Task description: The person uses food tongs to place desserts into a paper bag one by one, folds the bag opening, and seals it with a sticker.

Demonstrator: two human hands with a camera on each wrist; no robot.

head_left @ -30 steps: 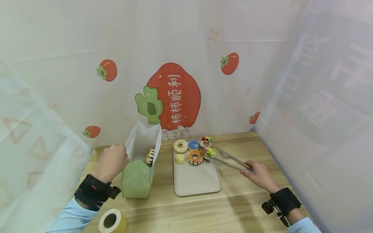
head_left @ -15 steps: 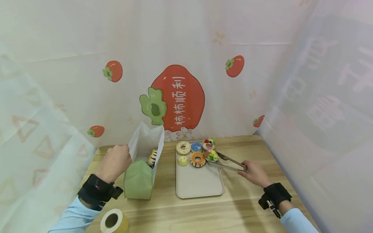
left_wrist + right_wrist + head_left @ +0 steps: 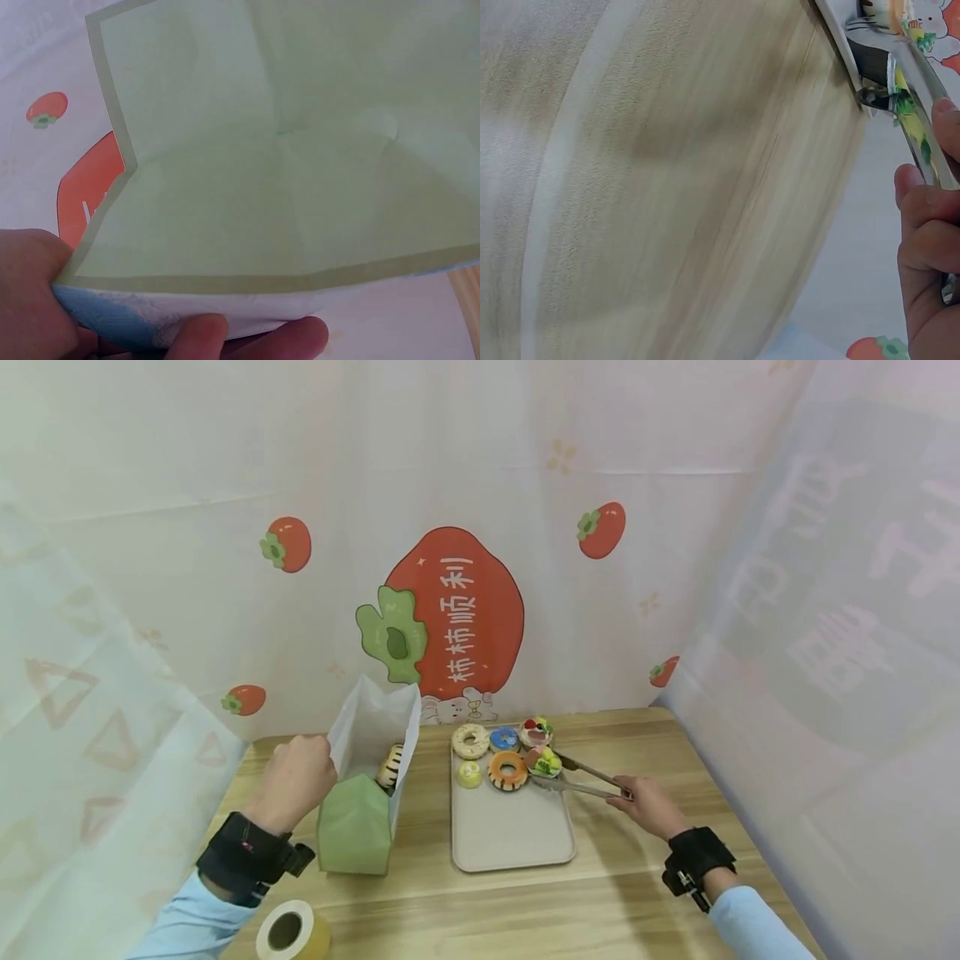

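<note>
My left hand (image 3: 296,781) grips the rim of a green paper bag (image 3: 354,827) standing upright and gaping at the top. In the left wrist view the bag's pale inside (image 3: 202,202) fills most of the picture, with fingers (image 3: 199,337) curled under its edge. A cream pastry with dark stripes (image 3: 391,767) shows inside the bag. My right hand (image 3: 651,806) holds metal tongs (image 3: 588,788), whose tips stand on either side of a small pastry topped with yellow and green pieces (image 3: 546,762). That pastry sits at the right edge of a beige tray (image 3: 513,835).
On the tray also lie a cream donut (image 3: 459,742), a blue donut (image 3: 496,742), an orange striped donut (image 3: 496,778), a small yellow cake (image 3: 470,775) and a berry-topped tart (image 3: 534,735). A tape roll (image 3: 311,939) stands at the front left. Printed curtains enclose the table.
The right hand has moved left, and the tongs have narrowed from wide apart to close around the topped pastry. The left hand stays on the bag. The head view has shifted slightly.
</note>
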